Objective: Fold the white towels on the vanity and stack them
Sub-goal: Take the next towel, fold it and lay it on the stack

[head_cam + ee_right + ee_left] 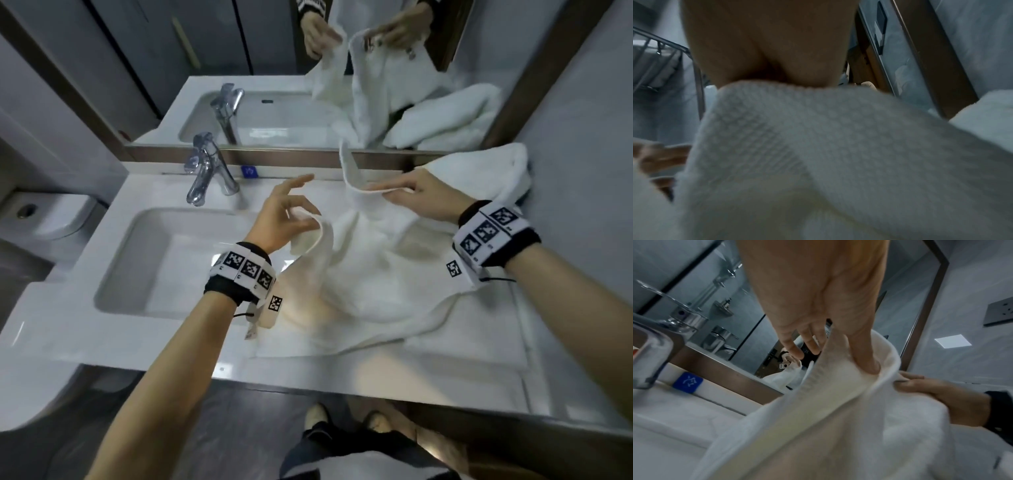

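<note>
A white towel (373,274) is lifted off the vanity counter (171,342) by its upper hem, the lower part draped on the counter right of the sink. My left hand (298,219) pinches the hem's left part between thumb and a finger, the other fingers spread. My right hand (394,195) pinches the hem further right, where a corner (347,164) stands up. In the left wrist view the thumb (865,356) presses into the towel (838,426), with the right hand (931,395) beyond. The right wrist view is filled by towel (818,154). A second white towel (493,174) lies bundled at back right.
The sink basin (178,260) lies left of the towel, its chrome faucet (205,171) behind. A mirror (274,68) runs along the back edge, reflecting the hands and towels. A toilet (51,216) stands at far left. The wall closes in on the right.
</note>
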`<state>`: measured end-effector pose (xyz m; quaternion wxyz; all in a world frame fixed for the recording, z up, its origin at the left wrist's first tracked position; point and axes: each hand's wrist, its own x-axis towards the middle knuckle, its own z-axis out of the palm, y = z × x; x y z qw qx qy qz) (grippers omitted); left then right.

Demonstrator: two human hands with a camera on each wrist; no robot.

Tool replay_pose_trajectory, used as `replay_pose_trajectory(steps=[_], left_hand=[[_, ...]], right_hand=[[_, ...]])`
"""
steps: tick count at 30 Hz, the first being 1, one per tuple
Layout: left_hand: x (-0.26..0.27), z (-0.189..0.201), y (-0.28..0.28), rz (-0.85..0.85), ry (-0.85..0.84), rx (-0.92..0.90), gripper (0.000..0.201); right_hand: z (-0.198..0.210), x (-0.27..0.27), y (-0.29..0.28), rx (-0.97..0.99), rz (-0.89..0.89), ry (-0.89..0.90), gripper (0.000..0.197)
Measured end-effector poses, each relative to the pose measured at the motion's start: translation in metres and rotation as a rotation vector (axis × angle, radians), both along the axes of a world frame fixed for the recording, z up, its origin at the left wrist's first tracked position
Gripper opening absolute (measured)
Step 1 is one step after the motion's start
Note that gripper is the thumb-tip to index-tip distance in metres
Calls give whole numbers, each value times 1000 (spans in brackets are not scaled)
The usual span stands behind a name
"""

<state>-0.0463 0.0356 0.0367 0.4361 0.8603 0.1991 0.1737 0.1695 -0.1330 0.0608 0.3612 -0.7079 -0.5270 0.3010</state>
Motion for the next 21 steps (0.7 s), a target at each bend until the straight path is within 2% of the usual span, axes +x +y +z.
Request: replay_pose_trajectory(steps=[5, 9, 11, 13, 17, 21], left_hand=[[21, -4, 5, -127, 126, 112, 17], [27, -7, 10, -192, 146, -117, 16], [28, -7, 8, -192, 129, -204, 14], [31, -6, 4, -176, 112, -213, 18], [39, 2, -7, -175, 114, -120, 21], [51, 15, -26, -93, 107, 79, 21]], right_hand=[[-8, -17, -20, -45, 97, 29, 36], [-8, -20, -37, -48, 97, 67, 43], [-8, -20, -44, -64, 63, 70, 38], [-11, -18, -51, -111, 29, 53, 32], [-20, -21, -55, -192, -94, 11, 31], [-20, -43, -46, 73, -268, -76, 23]])
